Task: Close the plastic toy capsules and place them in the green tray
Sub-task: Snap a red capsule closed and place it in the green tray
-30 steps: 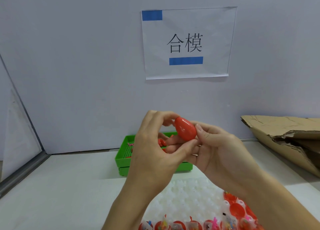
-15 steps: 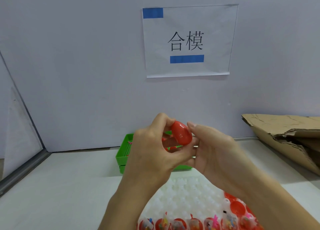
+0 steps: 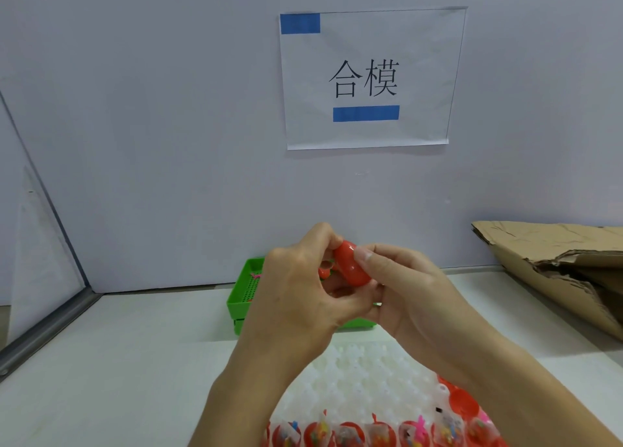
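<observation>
Capsule: red egg-shaped plastic toy capsule, held up in the air between both hands, above and just in front of the tray; seam hidden by fingers, so fully snapped shut or not cannot be told.
Long axis: tilted, upper end toward the left hand, lower end toward the right palm.
Left grip: left hand curled round the capsule's upper left end, fingertips on top, thumb underneath.
Right grip: right hand pinching the capsule's right side, thumb pressed flat across its front, fingers cupped below.
Tray: green perforated plastic tray, on the white worktop against the back wall, directly behind and below the hands; a few red pieces inside, mostly hidden by the hands.
Key relation: tray straight ahead and lower than the capsule; both hands about equally near, left hand slightly more over the tray's visible left part.
Supply: white dimpled plastic holder tray nearest the body, with a row of open red capsule halves holding small toys along its near edge.
Step judged: pressing halves together, placement in the tray not yet done.
Aside: torn brown cardboard sheet at right.
</observation>
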Available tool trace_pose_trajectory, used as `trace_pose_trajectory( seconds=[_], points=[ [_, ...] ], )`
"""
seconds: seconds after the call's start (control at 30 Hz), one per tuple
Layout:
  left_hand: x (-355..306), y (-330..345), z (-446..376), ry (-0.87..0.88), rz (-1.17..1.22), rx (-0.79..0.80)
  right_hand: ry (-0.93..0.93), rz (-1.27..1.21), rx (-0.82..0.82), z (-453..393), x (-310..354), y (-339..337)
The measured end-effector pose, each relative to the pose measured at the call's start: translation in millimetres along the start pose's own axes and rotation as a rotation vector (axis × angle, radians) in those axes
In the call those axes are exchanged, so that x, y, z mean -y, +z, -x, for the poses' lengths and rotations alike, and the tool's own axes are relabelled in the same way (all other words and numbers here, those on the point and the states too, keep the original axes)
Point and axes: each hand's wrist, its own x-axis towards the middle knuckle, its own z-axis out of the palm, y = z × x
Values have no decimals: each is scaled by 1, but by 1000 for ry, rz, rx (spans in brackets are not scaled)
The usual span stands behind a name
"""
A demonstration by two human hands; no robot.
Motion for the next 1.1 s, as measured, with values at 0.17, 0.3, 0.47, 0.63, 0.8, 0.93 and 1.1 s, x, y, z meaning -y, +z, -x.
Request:
trace_pose_trajectory(
  seconds=[0.17, 0.3, 0.47, 0.63, 0.8, 0.93, 1.1],
  points=[
    [0, -1, -1, -29, -10, 12, -26, 66, -41, 0, -1, 0],
    [-1, -1, 0, -17, -23, 15, -109, 128, -96, 0, -2, 1],
    [1, 1, 0, -23, -60, 30, -106, 84, -101, -1, -1, 1],
    [-1, 2, -1, -8, -46, 16, -29, -60, -43, -1, 1, 1],
    [-2, 1, -1, -3, -8, -66, -1, -138, 24, 2, 5, -1],
    [-2, -1, 0, 20, -38, -90, -14, -54, 37, 1, 4, -3],
    [-1, -3, 0, 42, -48, -89, -10, -9, 58, 0, 3, -4]
  ],
)
